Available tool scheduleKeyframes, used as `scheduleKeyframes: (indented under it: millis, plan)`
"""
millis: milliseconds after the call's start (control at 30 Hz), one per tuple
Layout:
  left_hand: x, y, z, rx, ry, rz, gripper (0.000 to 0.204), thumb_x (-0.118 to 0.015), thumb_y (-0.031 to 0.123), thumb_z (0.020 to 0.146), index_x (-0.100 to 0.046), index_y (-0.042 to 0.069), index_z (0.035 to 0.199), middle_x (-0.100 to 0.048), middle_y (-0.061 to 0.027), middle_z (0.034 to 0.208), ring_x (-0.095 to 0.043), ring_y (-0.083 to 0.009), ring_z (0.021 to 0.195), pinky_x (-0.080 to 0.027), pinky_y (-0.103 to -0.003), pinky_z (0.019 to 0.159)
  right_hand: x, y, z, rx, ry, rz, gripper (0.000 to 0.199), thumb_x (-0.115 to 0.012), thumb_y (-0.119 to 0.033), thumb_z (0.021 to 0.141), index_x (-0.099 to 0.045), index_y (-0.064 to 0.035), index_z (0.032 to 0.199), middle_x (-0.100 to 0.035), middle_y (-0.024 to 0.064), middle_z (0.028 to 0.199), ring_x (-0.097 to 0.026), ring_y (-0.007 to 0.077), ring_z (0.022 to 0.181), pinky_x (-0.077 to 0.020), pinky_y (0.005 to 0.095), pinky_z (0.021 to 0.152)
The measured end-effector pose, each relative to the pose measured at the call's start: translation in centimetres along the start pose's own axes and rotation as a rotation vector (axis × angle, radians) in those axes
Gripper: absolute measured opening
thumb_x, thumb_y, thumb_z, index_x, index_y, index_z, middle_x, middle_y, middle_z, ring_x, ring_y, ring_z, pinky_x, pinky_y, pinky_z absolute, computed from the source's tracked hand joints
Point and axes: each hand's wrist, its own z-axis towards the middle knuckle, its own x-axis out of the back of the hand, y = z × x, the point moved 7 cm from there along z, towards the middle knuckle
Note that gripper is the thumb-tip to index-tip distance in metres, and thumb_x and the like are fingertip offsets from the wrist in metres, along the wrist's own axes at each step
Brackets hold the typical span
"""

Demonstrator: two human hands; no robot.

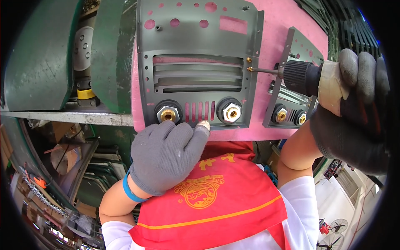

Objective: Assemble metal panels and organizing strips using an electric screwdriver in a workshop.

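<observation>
The right hand point(348, 125), partly lost in the dark rim, grips a power screwdriver point(298, 77) at three o'clock; the left hand point(168, 156), fingers bent, touches the sheet-metal panel point(200, 46) at twelve, though I cannot tell whether it grips.

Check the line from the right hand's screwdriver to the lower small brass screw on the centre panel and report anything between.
Nothing visible: the screwdriver in the right hand has its bit at the lower small brass screw. The other panel shows behind the screwdriver, not across its line.

Pink-topped table point(287, 16), cluttered shelf point(85, 170) at left, two fans point(338, 225)
</observation>
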Motion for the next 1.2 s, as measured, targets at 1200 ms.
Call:
scheduleKeyframes:
  millis: [1200]
  plan:
    - [0.8, -0.1, -1.2, -0.155, 0.016, 0.051, 0.03, -0.071, 0.011, 0.07, -0.072, 0.008, 0.1, -0.042, 0.0019, 0.068, -0.045, -0.0128, 0.059, -0.032, -0.028, 0.048, -0.3, 0.9, 0.4, 0.26, 0.469, 0.511, 0.02, -0.073, -0.023, 0.081, -0.063, -0.0089, 0.091, -0.053, 0.0036, 0.081, -0.056, 0.014, 0.07, -0.045, 0.0274, 0.062]
